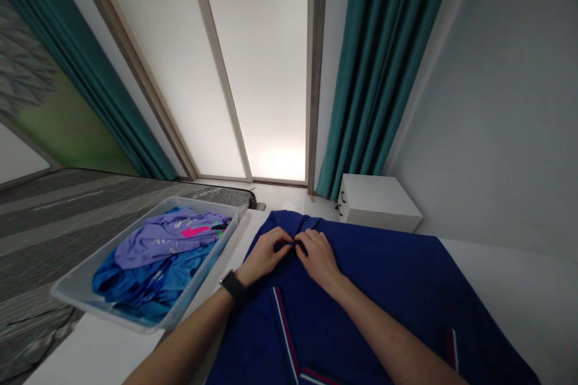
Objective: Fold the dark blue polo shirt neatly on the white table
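A dark blue garment with red and white striped trim is spread over the white table. Near its far edge, my left hand pinches the cloth between thumb and fingertips. Close beside it my right hand pinches the same cloth, the two sets of fingertips almost touching. What exact part lies between them is too small to make out. A black watch is on my left wrist.
To the left, a clear plastic bin holds crumpled purple and bright blue clothes. A grey striped mattress lies beyond it. A white cabinet stands past the table, near a green curtain and frosted sliding doors.
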Available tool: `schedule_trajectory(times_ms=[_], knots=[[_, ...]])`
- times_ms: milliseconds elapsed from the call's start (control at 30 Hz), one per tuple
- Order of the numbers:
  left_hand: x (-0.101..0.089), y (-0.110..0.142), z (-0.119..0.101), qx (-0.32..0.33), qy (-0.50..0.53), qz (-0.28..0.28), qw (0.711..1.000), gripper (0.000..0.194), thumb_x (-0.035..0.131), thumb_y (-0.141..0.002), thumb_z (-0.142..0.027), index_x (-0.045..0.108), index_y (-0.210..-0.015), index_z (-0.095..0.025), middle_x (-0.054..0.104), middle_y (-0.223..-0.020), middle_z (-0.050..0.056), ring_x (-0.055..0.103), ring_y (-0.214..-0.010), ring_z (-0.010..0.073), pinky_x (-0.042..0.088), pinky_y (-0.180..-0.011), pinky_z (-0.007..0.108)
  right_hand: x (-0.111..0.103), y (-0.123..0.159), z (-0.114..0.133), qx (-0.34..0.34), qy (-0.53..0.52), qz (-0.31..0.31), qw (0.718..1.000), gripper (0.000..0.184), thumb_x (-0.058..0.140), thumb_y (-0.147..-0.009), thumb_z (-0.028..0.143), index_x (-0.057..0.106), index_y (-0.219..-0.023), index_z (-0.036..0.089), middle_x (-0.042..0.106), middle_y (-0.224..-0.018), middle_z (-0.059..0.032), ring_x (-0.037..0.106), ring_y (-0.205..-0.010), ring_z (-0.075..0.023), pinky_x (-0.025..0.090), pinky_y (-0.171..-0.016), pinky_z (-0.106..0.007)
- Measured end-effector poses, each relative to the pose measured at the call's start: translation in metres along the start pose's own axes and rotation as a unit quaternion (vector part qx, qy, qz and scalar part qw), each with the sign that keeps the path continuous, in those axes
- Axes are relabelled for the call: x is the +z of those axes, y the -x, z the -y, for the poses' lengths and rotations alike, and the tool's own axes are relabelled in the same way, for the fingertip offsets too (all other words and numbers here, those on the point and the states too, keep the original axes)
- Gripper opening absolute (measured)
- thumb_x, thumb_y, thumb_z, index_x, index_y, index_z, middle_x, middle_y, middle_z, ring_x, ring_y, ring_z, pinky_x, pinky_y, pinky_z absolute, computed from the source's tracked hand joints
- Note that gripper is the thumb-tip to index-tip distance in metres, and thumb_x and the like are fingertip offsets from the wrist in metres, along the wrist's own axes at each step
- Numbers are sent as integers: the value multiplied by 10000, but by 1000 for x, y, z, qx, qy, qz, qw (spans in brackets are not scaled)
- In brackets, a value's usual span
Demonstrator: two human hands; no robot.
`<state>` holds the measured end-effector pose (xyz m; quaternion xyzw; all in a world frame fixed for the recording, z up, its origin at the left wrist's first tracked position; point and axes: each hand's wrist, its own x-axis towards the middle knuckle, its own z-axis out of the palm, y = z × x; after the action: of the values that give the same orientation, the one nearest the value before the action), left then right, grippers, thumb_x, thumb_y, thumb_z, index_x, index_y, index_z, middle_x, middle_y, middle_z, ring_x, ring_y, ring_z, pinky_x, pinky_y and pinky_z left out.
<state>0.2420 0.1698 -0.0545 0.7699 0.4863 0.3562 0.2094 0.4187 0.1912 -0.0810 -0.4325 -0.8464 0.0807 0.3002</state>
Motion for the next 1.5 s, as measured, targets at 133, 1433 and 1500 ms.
schedule_trajectory(times_ms=[133,1433,1500], knots=[[-5,0,-3,-8,-19,-39,999,147,486,-891,-189,630,-917,-204,662,-907,41,627,-854,170,507,-800,293,-3,-5,-5,51,-68,-45,995,170,465,-901,140,605,-963,215,636,-755,-9,593,-751,-184,378,-766,-308],[-20,-13,100,-35,-243,-42,969,404,327,-942,-146,573,-1262,-165,596,-1285,130,540,-1210,231,412,-1082,438,-13,-1,-13,-144,41,80,985,125,561,-900,120,636,-942,211,618,-1067,-65,513,-1035,-218,380,-856,-347],[-23,-12,104,-23,-228,-41,973,439,308,-925,-101,582,-1261,-171,591,-1296,124,538,-1214,220,416,-1083,433,-12,-1,-13,-139,40,94,985,125,551,-905,116,629,-948,203,636,-1012,-53,529,-987,-208,376,-840,-341]])
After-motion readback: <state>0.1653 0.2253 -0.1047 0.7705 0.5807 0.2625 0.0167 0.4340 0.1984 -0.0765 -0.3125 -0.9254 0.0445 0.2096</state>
